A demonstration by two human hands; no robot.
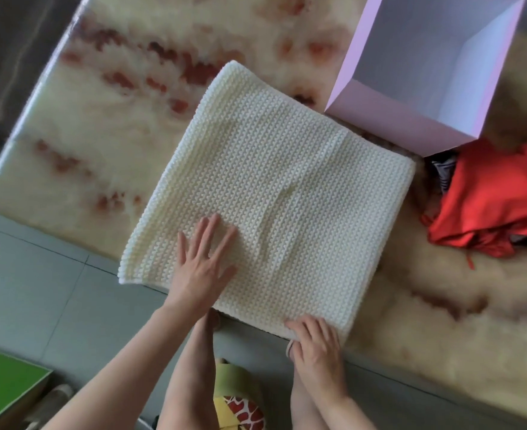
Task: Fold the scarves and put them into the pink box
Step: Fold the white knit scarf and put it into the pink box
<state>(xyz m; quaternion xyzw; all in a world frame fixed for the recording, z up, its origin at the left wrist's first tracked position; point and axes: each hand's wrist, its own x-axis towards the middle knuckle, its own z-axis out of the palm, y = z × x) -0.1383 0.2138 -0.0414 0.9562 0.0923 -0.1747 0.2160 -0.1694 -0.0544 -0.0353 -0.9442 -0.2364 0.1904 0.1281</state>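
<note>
So the cream chunky-knit scarf (274,193) was sitting folded into a fat square right in the middle of the frame, flat on the glossy cream-and-rust marble-patterned tabletop (85,150), with its near edge hanging a little past the table's edge. The left hand (204,265) lay flat on top of the scarf's lower-left part, fingers straight and spread, palm down, just pressing and not gripping anything. The right hand (316,346) was at the scarf's bottom-right corner, fingers curled over the near edge and the thumb tucked underneath, so it had that corner pinched.

The open-topped pink cardboard box (405,116) stood in the upper right of the frame, its near corner just beside the scarf's far-right edge. A crumpled red satiny scarf (492,197) was heaped at the right edge, below the box and apart from the cream one, with a bit of striped cloth (443,170) poking out between it and the box. Grey tiled floor (38,274) showed at lower left.
</note>
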